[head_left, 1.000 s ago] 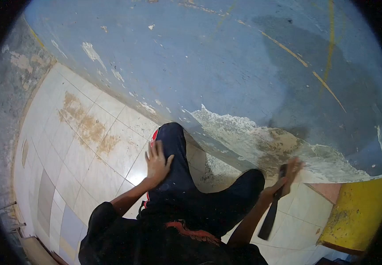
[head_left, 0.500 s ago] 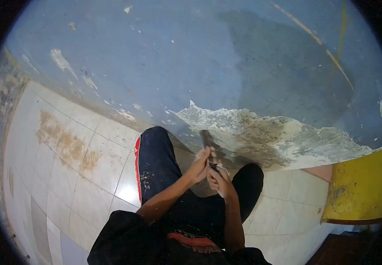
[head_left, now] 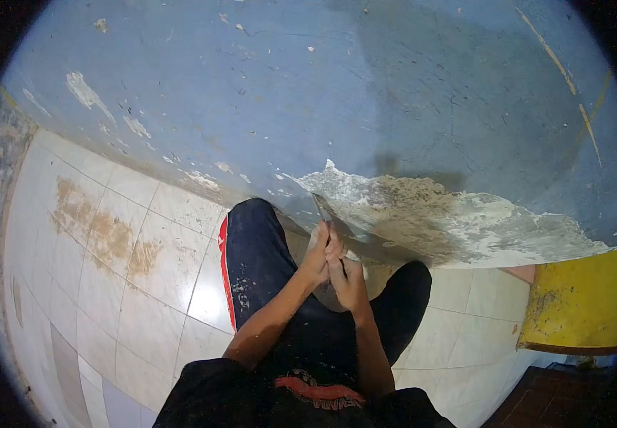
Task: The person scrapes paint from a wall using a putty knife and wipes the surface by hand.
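Observation:
A thin scraper-like tool (head_left: 320, 207) points up at the blue wall (head_left: 273, 93), its tip at the left part of a patch of bare, flaked plaster (head_left: 422, 214). My left hand (head_left: 317, 253) is closed round the tool, close to its blade. Just to the right and slightly lower, my right hand (head_left: 347, 279) is closed on the same tool, against my left hand. The handle is hidden by my fingers.
My bent knees in dark trousers (head_left: 255, 250) stand on both sides of my hands. White floor tiles (head_left: 166, 264) with brown dust (head_left: 109, 232) lie at the left. A yellow panel (head_left: 572, 303) and a dark brown surface (head_left: 554, 396) are at the right.
The tool has tilted and shifted left, and its blade now appears edge-on. My hands have drawn closer together. The view has shifted slightly.

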`<state>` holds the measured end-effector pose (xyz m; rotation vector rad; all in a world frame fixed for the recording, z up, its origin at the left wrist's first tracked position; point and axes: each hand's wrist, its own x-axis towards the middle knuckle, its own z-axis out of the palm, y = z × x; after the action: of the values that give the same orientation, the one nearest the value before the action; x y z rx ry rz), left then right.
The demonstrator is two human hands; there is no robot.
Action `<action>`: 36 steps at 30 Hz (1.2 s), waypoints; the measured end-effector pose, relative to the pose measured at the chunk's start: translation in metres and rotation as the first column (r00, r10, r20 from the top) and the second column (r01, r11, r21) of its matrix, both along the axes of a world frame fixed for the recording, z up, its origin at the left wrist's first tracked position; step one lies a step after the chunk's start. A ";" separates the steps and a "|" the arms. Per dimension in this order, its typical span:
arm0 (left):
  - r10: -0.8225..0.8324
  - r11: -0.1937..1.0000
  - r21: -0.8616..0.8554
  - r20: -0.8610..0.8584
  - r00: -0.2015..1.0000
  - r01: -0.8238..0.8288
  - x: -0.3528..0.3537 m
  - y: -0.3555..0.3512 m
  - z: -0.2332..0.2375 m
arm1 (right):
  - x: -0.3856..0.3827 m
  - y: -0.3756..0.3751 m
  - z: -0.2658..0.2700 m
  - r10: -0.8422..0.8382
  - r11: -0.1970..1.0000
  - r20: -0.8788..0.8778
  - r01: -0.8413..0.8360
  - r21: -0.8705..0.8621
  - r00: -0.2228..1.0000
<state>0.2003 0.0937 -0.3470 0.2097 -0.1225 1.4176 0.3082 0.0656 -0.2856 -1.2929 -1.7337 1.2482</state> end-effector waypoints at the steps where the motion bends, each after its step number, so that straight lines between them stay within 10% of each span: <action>1: 0.001 1.000 0.002 0.002 1.000 -0.001 0.001 0.000 -0.003 | -0.001 0.001 -0.003 0.002 0.997 -0.021 -0.003 -0.074 1.000; 4: 0.175 0.980 0.107 -0.084 0.981 -0.166 0.012 -0.020 0.005 | -0.003 -0.006 0.016 0.027 0.999 0.065 -0.030 0.045 0.998; 6: -0.074 0.922 -0.365 -0.500 0.863 -0.132 0.017 -0.026 0.027 | 0.001 -0.021 0.027 -0.024 0.996 0.017 0.023 0.082 1.000; 9: -0.142 0.680 -0.732 -0.175 0.974 -0.033 0.023 -0.020 0.079 | 0.002 -0.013 0.026 -0.057 0.997 0.016 0.056 0.045 0.998; 14: 0.001 0.889 -0.443 -0.248 0.969 -0.114 0.007 -0.012 0.047 | 0.002 -0.014 0.010 -0.033 0.972 -0.018 0.028 -0.235 0.999; 19: -0.034 0.847 -0.522 -0.243 0.969 -0.101 0.020 -0.021 0.066 | 0.008 -0.017 0.031 0.009 0.996 -0.039 -0.005 0.088 0.999; 21: -0.072 0.711 -0.675 -0.349 0.935 -0.197 0.025 -0.018 0.070 | 0.007 -0.012 0.028 -0.020 1.000 -0.042 0.021 0.019 0.999; 23: 0.007 0.818 -0.543 -0.320 0.947 -0.190 0.007 -0.014 0.057 | -0.002 -0.001 0.025 0.008 0.933 0.043 0.008 -0.360 0.999; 27: 0.137 0.951 -0.250 -0.184 0.973 -0.181 -0.022 -0.010 0.051 | -0.024 -0.004 0.021 0.088 0.992 0.005 -0.088 -0.092 0.996; 29: 0.120 0.899 -0.356 -0.364 0.924 -0.257 -0.010 -0.017 0.058 | -0.016 -0.010 0.025 0.072 0.996 0.024 -0.071 -0.048 0.997; 36: -0.213 0.838 -0.541 -0.192 0.958 0.078 0.030 -0.027 0.056 | 0.020 -0.025 0.021 -0.181 0.927 0.008 0.173 -0.331 0.984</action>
<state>0.2305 0.0664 -0.2908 -0.0852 0.4509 1.2090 0.3286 0.0409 -0.2643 -1.5813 -1.3930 1.4833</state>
